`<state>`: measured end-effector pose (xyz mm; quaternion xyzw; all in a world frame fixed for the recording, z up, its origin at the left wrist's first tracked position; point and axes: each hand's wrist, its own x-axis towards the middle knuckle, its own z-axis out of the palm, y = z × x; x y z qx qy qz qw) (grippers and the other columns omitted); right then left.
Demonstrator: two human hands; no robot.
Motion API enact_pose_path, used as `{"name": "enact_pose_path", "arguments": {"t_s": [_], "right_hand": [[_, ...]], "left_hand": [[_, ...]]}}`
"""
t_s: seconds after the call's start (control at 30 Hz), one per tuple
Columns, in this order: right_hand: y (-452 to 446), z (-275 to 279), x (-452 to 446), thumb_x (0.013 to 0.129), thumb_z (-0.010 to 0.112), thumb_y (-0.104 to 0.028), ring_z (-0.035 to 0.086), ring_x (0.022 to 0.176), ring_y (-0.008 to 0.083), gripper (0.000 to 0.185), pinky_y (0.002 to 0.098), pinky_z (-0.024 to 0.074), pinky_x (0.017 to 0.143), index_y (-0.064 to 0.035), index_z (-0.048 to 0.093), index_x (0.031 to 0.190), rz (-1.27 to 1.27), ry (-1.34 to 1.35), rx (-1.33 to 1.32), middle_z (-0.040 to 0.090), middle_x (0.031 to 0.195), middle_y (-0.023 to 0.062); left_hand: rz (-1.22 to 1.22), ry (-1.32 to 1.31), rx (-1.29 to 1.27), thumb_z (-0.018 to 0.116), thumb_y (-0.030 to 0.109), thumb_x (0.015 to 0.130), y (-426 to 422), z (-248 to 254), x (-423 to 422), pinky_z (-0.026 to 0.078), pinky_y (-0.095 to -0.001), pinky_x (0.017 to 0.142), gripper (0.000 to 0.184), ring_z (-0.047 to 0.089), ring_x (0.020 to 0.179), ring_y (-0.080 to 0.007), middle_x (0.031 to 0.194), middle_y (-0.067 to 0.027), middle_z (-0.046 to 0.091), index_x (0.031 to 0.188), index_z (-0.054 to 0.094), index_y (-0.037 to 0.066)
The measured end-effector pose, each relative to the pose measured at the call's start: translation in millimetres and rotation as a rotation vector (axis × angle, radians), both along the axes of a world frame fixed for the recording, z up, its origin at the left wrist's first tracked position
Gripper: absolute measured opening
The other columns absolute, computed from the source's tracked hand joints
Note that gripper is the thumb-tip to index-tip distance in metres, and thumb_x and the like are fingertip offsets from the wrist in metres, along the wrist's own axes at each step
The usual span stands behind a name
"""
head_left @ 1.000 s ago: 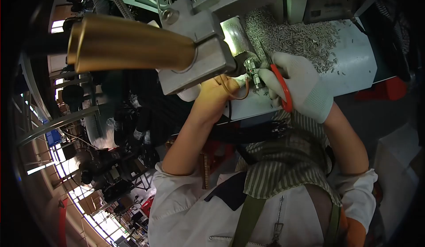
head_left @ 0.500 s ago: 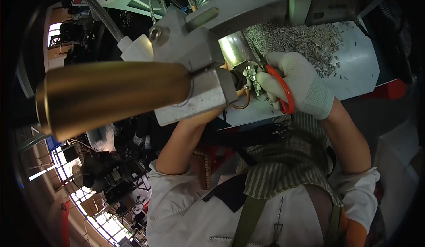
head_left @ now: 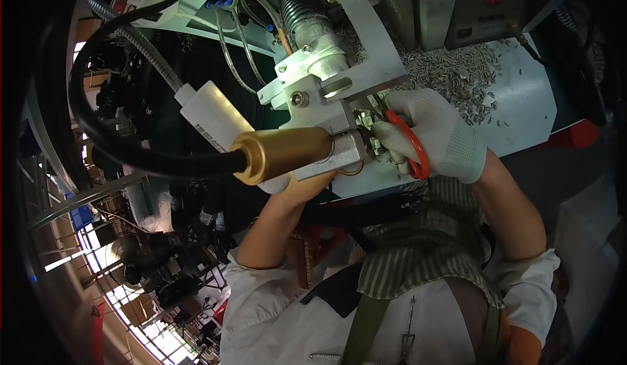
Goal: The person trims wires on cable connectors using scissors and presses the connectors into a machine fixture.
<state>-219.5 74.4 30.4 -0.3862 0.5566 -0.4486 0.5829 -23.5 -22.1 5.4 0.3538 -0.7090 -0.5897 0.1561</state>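
My right hand (head_left: 418, 133), in a white knit glove, is closed around red-handled scissors (head_left: 418, 149). Its fingertips sit against a small shiny metal piece (head_left: 375, 146) beside the machine head. The blades are partly hidden by the hand and the metal block. My left forearm (head_left: 271, 224) reaches up under the brass-coloured cylinder (head_left: 287, 152). Only the wrist side of my left hand (head_left: 312, 186) shows below the block; its fingers are hidden, so what they hold cannot be seen.
A metal machine arm (head_left: 372, 38) with a black cable (head_left: 144, 165) hangs over my hands. Many small metal pieces (head_left: 450, 74) lie on the white worktop (head_left: 522, 103). Behind stands a box with a red display (head_left: 494, 0). A ribbed hose (head_left: 297, 12) runs at the back.
The brass cylinder and its block appear smaller and farther from the camera, with more cable in view. The view has shifted slightly; my right hand still grips the scissors near the metal piece.
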Motion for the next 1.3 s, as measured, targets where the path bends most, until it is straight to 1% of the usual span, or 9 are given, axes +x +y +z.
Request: {"name": "enact_pose_path", "arguments": {"t_s": [0.17, 0.33, 0.43, 0.53, 0.67, 0.93, 1.13, 1.2, 1.3], "right_hand": [[-0.1, 2.1, 2.1, 0.081, 0.061, -0.017, 0.052, 0.045, 0.0098, 0.024, 0.0262, 0.0424, 0.041, 0.0043, 0.055, 0.074, -0.009, -0.040, 0.047, 0.053, 0.053, 0.0051], [2.1, -4.8, 5.8, 0.080, 0.062, -0.019, 0.056, 0.047, 0.0125, 0.024, 0.0280, 0.0442, 0.042, 0.0049, 0.056, 0.076, -0.038, -0.098, 0.022, 0.056, 0.056, 0.0072], [11.3, -1.3, 6.7, 0.079, 0.065, -0.027, 0.063, 0.051, 0.0176, 0.028, 0.0318, 0.0489, 0.046, -0.0006, 0.055, 0.078, -0.061, 0.261, -0.040, 0.062, 0.066, 0.0145], [62.1, -10.0, 3.5, 0.080, 0.064, -0.029, 0.059, 0.053, 0.0294, 0.029, 0.0382, 0.0468, 0.050, -0.0017, 0.054, 0.075, -0.128, 0.418, -0.352, 0.055, 0.059, 0.0126], [128.3, -16.6, -1.1, 0.083, 0.062, -0.030, 0.056, 0.057, 0.0374, 0.027, 0.0439, 0.0443, 0.055, -0.0040, 0.056, 0.086, -0.054, 0.861, -0.192, 0.055, 0.061, 0.0151], [146.7, -5.8, 17.7, 0.084, 0.062, -0.030, 0.056, 0.056, 0.0354, 0.026, 0.0416, 0.0449, 0.051, -0.0068, 0.055, 0.093, -0.229, 0.961, -0.247, 0.053, 0.059, 0.0152], [168.7, 13.6, 16.8, 0.081, 0.066, -0.025, 0.058, 0.056, 0.0305, 0.019, 0.0369, 0.0471, 0.051, -0.0085, 0.063, 0.089, -0.356, 0.899, -0.371, 0.056, 0.061, 0.0124], [162.7, 30.7, 23.1, 0.078, 0.066, -0.024, 0.059, 0.060, 0.0286, 0.019, 0.0371, 0.0477, 0.054, -0.0091, 0.064, 0.089, -0.324, 1.010, -0.464, 0.056, 0.064, 0.0111], [138.6, 57.8, 52.1, 0.069, 0.072, -0.018, 0.059, 0.064, 0.0252, 0.019, 0.0335, 0.0485, 0.055, -0.0049, 0.068, 0.083, -0.186, 1.066, -0.460, 0.057, 0.072, 0.0108]], "left_hand": [[-0.049, -0.084, -0.146, 0.063, 0.010, 0.077, 4.6, 20.4, -10.5, 0.037, -0.0203, 0.052, 0.014, 0.043, 0.060, -0.0031, 0.067, 0.0061, 0.047, 0.079, 0.050, 0.007], [0.101, -0.113, 0.113, 0.060, 0.002, 0.077, 13.6, 33.8, -15.4, 0.033, -0.0209, 0.050, 0.019, 0.038, 0.060, -0.0021, 0.068, 0.0057, 0.043, 0.073, 0.043, 0.010], [0.021, -0.107, 0.043, 0.060, 0.005, 0.081, 8.5, 9.1, 11.1, 0.043, -0.0228, 0.060, 0.016, 0.053, 0.068, -0.0076, 0.080, -0.0010, 0.060, 0.094, 0.059, -0.005], [-0.245, -0.110, 0.097, 0.067, 0.006, 0.075, 50.6, 47.0, 32.1, 0.046, -0.0281, 0.079, 0.047, 0.059, 0.092, -0.0155, 0.102, -0.0108, 0.062, 0.117, 0.047, -0.004], [-0.504, -0.120, -0.050, 0.069, 0.009, 0.069, 59.2, 31.2, 16.7, 0.047, -0.0277, 0.079, 0.048, 0.061, 0.092, -0.0135, 0.096, -0.0111, 0.066, 0.112, 0.053, -0.004], [-0.646, -0.075, -0.062, 0.068, 0.009, 0.068, 69.1, 53.8, 0.5, 0.047, -0.0271, 0.077, 0.044, 0.061, 0.088, -0.0117, 0.092, -0.0105, 0.067, 0.108, 0.057, -0.004], [-0.610, -0.155, -0.033, 0.067, 0.009, 0.067, 70.7, 78.3, 41.7, 0.047, -0.0266, 0.075, 0.041, 0.061, 0.086, -0.0103, 0.088, -0.0100, 0.067, 0.105, 0.059, -0.004], [-0.372, -0.300, 0.041, 0.067, 0.009, 0.067, 95.0, 102.4, 131.9, 0.047, -0.0265, 0.075, 0.040, 0.061, 0.085, -0.0099, 0.087, -0.0098, 0.067, 0.104, 0.060, -0.004], [0.054, 0.036, -0.170, 0.070, 0.010, 0.069, 84.0, 147.2, 197.4, 0.047, -0.0257, 0.069, 0.033, 0.058, 0.074, -0.0102, 0.077, -0.0054, 0.065, 0.099, 0.063, -0.001]]}}
